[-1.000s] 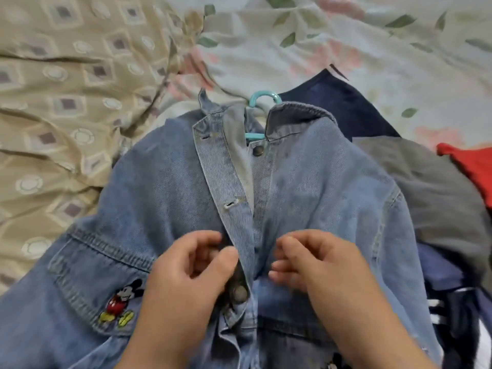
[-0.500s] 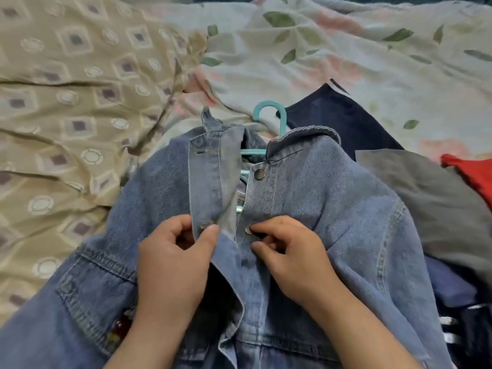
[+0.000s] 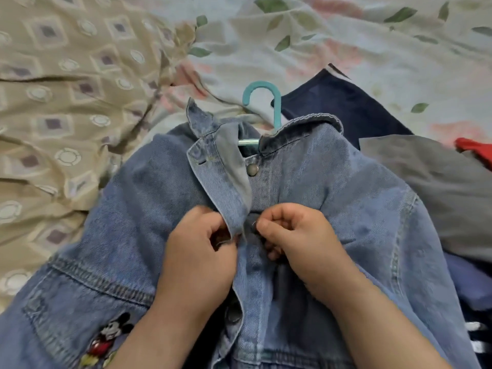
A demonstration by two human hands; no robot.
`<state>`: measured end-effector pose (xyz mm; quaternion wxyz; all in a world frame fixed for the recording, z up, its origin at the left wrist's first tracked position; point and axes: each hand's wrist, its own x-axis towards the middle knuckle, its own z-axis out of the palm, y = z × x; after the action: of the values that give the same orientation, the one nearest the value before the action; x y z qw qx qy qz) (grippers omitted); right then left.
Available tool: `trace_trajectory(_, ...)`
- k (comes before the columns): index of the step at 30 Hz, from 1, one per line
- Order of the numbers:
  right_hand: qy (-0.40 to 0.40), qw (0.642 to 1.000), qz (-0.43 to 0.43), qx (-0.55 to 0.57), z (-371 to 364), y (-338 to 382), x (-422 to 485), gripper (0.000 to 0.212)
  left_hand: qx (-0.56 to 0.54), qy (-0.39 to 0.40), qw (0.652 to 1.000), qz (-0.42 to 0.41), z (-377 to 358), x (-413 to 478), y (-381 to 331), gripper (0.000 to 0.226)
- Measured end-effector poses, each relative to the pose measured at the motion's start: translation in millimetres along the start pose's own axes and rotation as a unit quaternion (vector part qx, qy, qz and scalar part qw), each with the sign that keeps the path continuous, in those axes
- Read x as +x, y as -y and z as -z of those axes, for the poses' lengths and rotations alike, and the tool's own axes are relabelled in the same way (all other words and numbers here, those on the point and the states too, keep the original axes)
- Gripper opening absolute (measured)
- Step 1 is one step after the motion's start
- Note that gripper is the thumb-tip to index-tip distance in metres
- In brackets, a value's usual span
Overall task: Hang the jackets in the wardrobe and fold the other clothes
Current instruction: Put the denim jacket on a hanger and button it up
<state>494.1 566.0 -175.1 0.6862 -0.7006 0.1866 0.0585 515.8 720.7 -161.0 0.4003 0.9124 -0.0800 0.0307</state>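
Note:
A blue denim jacket [image 3: 346, 209] with a cartoon mouse patch lies front-up on the bed, on a teal hanger [image 3: 266, 102] whose hook sticks out above the collar. My left hand [image 3: 197, 251] pinches the left front placket at a buttonhole. My right hand [image 3: 298, 235] pinches the right front edge at a metal button, thumb against it. The two edges meet between my hands. The top button [image 3: 252, 169] is undone and a lower button [image 3: 234, 314] is fastened.
A dark navy garment [image 3: 346, 107], a grey garment [image 3: 439, 187] and a red one [image 3: 476, 153] lie to the right of the jacket, with striped dark fabric [image 3: 476, 339] at the lower right. A beige patterned blanket [image 3: 53, 102] covers the left; floral bedsheet [image 3: 346, 35] lies behind.
Both hands moved up from the lower button to the button above it. They now press the placket and the button together more tightly than half a second ago.

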Motion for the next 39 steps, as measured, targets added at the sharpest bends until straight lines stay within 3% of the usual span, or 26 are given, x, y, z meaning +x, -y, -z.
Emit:
trace_trajectory(3,0.041,0.995,-0.004,0.093,5.7,0.3,-0.2,0.023,0.068,-0.083,0.994,-0.012,-0.2,0.3,-11.6,0.033)
trace_trajectory(6,0.06,0.987,-0.004,0.151,7.4,-1.5,0.6,0.028,0.04,-0.033,0.996,-0.072,-15.4,-6.3,-21.0,0.007)
trace_trajectory(10,0.07,0.984,-0.021,0.164,9.5,-3.0,3.7,0.037,-0.032,-0.026,0.999,-0.026,-20.7,-2.6,-13.1,0.014)
trace_trajectory(13,0.044,0.994,-0.021,0.102,4.4,-3.8,3.6,0.032,-0.086,-0.033,0.995,0.033,-19.7,-1.8,-9.4,0.013)
trace_trajectory(19,0.005,0.99,0.072,-0.117,-7.1,-12.6,-0.6,0.023,-0.153,-0.034,0.982,0.104,-16.2,-0.9,-4.2,0.013)
trace_trajectory(22,-0.02,0.989,0.1,-0.111,-10.7,-16.4,-3.7,0.029,-0.164,-0.031,0.98,0.111,-16.8,-1.7,-0.2,0.015)
trace_trajectory(29,-0.041,0.978,0.164,-0.12,-10.2,-20.3,-6.6,0.016,-0.201,-0.017,0.974,0.102,-17.2,-4.0,5.9,0.018)
trace_trajectory(37,0.046,0.995,0.043,0.083,-2.7,-8.3,-2.3,0.008,-0.234,0.016,0.971,0.051,-18.0,-9.3,10.4,0.018)
trace_trajectory(39,0.067,0.991,0.033,0.111,0.8,-6.1,-1.7,0.018,-0.263,0.033,0.963,0.044,-16.5,-9.9,12.2,0.021)
